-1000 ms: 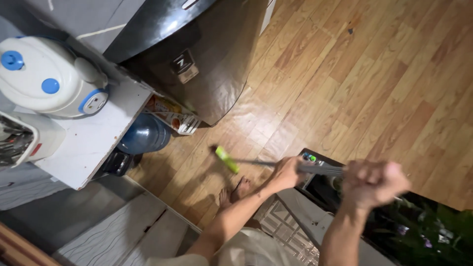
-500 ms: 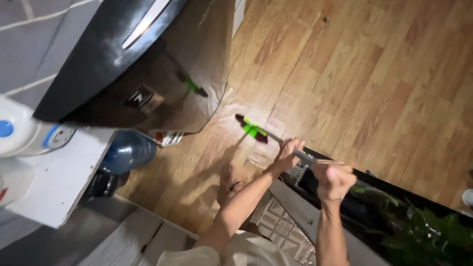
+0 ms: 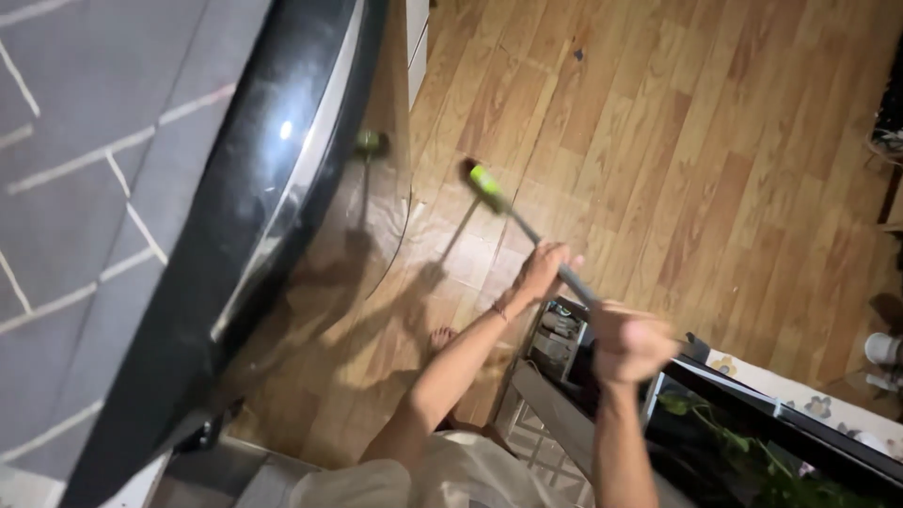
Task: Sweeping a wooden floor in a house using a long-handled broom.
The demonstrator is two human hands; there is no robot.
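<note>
We see both bare hands wrapped around a long grey metal pole (image 3: 555, 263) that slants from the lower right of the frame up towards the centre. The left hand (image 3: 544, 271) sits further along the pole, just below the middle of the frame, its fingers curled over the shaft in a firm grasp. The right hand (image 3: 628, 341) is lower and to the right, clenched in a fist around the near end of the same pole, and slightly blurred. The two hands are near each other, with a short bare stretch of the pole showing between them.

The pole runs on past the left hand to its lime-green and black head (image 3: 482, 181), which lies up and to the left of both hands, above centre, over the light wooden plank floor (image 3: 696, 141). We cannot tell whether the head touches the floor. Its shadow falls on the boards just left of the pole.

A large glossy black curved-fronted appliance (image 3: 235, 282) fills the left half of the frame, and its shiny side mirrors the green head and the arms. Beyond it at far left is a grey tiled wall (image 3: 75, 188). A bare foot (image 3: 442, 337) shows on the floor beside the left forearm. At lower right, beneath the right hand, stands a dark glass tank with green leafy plants (image 3: 752, 452) inside.
</note>
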